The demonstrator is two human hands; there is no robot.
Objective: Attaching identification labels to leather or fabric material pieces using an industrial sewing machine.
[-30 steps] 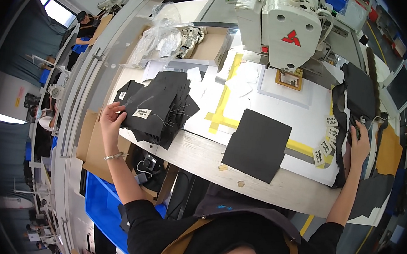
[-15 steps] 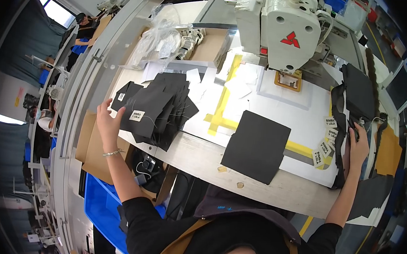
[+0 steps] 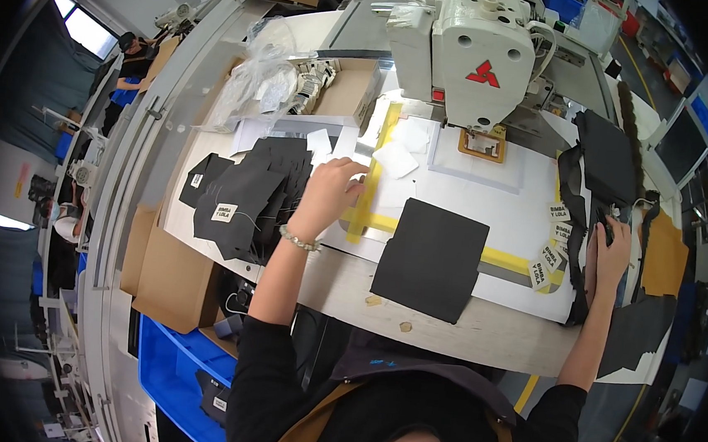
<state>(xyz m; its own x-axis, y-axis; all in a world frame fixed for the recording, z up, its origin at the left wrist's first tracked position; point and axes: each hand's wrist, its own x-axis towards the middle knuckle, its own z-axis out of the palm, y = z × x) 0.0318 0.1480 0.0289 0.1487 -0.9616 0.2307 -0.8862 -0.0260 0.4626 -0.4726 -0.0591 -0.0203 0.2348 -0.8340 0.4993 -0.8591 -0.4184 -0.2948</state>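
Note:
My left hand [image 3: 331, 196] hovers at the right edge of a fanned stack of black fabric pieces [image 3: 244, 192], fingers loosely bent and apart, with nothing seen in them. A cream printed label [image 3: 223, 212] with a loose thread is on the stack's top piece. At the table's right side, my right hand [image 3: 613, 251] is closed around a small black tool [image 3: 605, 227], mostly hidden by the fingers. Near it, several cream labels [image 3: 546, 261] lie along a black strip [image 3: 570, 176]. A single black fabric square [image 3: 431, 260] lies between my hands at the front.
A white sewing machine head [image 3: 479, 56] stands at the back, above a small brown frame [image 3: 483, 145]. Yellow tape [image 3: 389, 145] marks the white work surface. A cardboard tray [image 3: 351, 96] and plastic bags sit back left; a blue bin [image 3: 184, 374] stands below the left edge.
My left hand has moved right, from the stack's left side across to its right edge. The right hand stays at the right side, still closed. A labelled black piece in the blue bin shows more fully.

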